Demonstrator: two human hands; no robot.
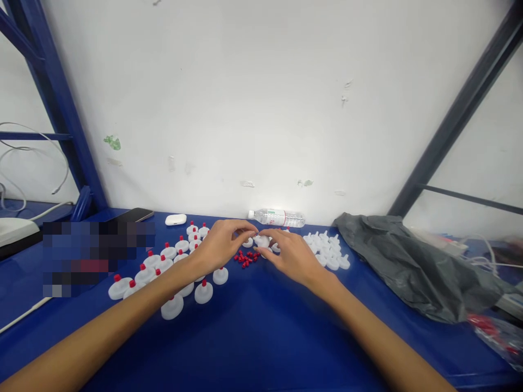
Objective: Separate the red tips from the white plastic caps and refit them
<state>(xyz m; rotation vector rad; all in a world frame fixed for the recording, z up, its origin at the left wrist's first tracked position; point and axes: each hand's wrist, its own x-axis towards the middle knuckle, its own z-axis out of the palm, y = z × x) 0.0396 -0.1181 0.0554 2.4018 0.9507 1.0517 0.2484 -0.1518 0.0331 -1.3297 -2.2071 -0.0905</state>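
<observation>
My left hand (220, 242) is closed in a pinch, thumb and index finger meeting at the left edge of a white plastic nozzle lid (261, 240). Whatever the left fingertips hold is too small to make out. Around that same lid, my right hand (296, 253) has its thumb below and fingers above. Just below the hands lies a pile of small red caps (245, 258). Left of them, several white lids with red tips (204, 292) stand upright, partly hidden behind my left forearm. Bare white nozzle lids (327, 247) are heaped beside my right hand.
A clear plastic bottle (281, 218) lies against the wall. A white earbud case (175, 219) and a dark phone (137, 214) are at the back left. Grey plastic sheeting (412, 267) covers the right side, near a clear bag with red pieces (494, 335). The table (253, 337) is blue.
</observation>
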